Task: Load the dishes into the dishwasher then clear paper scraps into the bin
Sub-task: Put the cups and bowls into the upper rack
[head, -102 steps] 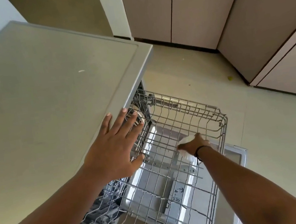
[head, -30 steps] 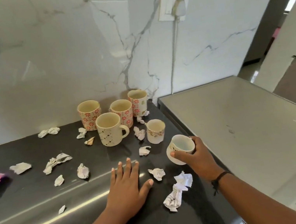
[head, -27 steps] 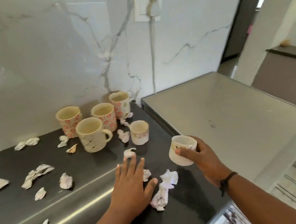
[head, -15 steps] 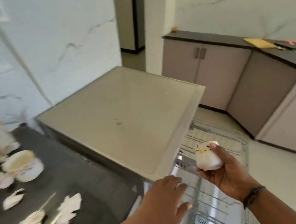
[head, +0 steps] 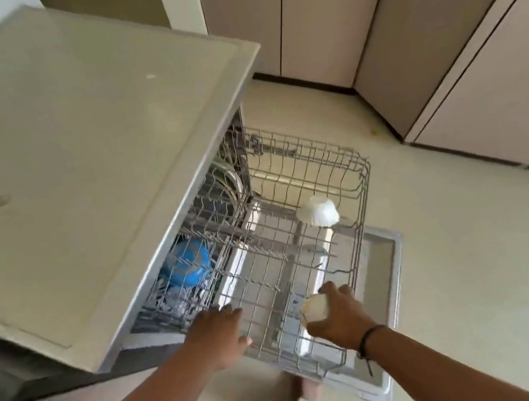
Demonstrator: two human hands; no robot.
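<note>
Over the pulled-out upper rack of the dishwasher, the right hand hangs above the near right corner with a small white cup wrapped in its fingers, and that hand is plainly the one placed to set it down. The wire floor lies directly below and a little ahead of the cup, with open slots running away from the person toward the far rim. Over on the other side, the left hand hovers at the rack's near left edge, fingers loosely bent and gripping nothing that I can make out; whether it touches the wire is hard to say. The two hands sit apart, with a strip of bare rack between them. The cup is pale and rounded, tipped in the palm with its mouth turned leftward and down, so a short further roll should bring it rim-down. Well ahead, near the far right corner, a white fluted bowl already rests upside down on the tines, so the free ground is the stretch between it and the hand. Below, in the lower basket, a blue dish shows through the wires.
</note>
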